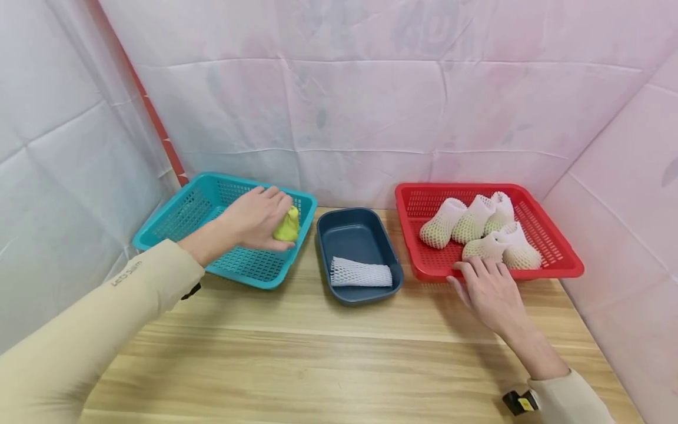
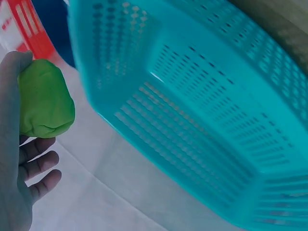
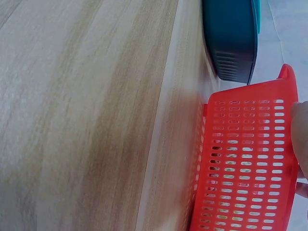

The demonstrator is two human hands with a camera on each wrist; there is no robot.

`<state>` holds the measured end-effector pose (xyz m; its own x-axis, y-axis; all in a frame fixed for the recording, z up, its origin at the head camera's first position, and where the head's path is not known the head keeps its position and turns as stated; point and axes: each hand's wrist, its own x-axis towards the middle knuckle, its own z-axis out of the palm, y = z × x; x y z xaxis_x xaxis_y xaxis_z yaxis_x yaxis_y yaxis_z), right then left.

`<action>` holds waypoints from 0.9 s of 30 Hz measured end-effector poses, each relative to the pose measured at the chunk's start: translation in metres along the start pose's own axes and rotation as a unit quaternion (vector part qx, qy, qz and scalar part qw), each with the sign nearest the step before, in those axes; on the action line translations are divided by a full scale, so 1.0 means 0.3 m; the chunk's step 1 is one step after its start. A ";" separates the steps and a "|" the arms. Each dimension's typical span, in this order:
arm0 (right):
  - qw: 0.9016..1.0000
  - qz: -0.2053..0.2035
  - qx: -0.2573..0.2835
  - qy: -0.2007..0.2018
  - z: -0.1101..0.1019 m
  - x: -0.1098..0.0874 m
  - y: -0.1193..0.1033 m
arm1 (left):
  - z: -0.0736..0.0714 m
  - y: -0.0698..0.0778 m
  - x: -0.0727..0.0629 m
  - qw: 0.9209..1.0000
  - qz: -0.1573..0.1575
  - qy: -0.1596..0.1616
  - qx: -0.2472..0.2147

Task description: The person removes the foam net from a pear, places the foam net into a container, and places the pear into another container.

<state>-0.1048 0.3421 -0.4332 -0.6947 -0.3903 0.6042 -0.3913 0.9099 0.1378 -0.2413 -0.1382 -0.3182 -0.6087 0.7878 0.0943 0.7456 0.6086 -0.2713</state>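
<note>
My left hand [image 1: 259, 218] grips a green fruit [image 1: 288, 225] over the right side of the teal basket [image 1: 249, 268]. In the left wrist view the green fruit [image 2: 45, 98] has a smooth skin with creases at its lower end; the thumb lies along it and the other fingers spread below. My right hand [image 1: 489, 291] rests on the front rim of the red basket [image 1: 424, 274], its fingers reaching over the edge beside a netted fruit [image 1: 484, 248]. Several pale green fruits in white foam nets, one a netted fruit [image 1: 444, 224] at the left, lie inside.
Between the baskets stands a dark blue tray [image 1: 352, 232] with white foam net sleeves [image 1: 361, 273] lying at its front. All stand on a wood-grain table [image 1: 318, 365]. Pale cloth walls [image 1: 365, 106] rise behind and at both sides.
</note>
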 end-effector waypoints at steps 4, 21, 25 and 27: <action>1.000 -0.003 0.001 0.007 0.002 -0.002 -0.001 | 0.039 -0.069 -0.002 0.998 -0.045 -0.041 -0.024; 1.000 -0.003 0.000 0.005 0.009 0.000 0.003 | 0.219 -0.225 0.048 0.980 -0.149 -0.096 -0.088; 1.000 -0.003 0.000 0.004 0.008 -0.001 0.003 | 0.252 -0.235 0.068 0.980 -0.139 -0.114 -0.086; 1.000 -0.004 0.000 0.006 0.007 -0.003 0.003 | 0.265 -0.232 0.078 0.980 -0.127 -0.124 -0.086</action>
<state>-0.1057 0.3430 -0.4353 -0.6844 -0.3951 0.6128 -0.3958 0.9072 0.1428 -0.3289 -0.1695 -0.3731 -0.8117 0.5748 -0.1036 0.5835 0.8057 -0.1020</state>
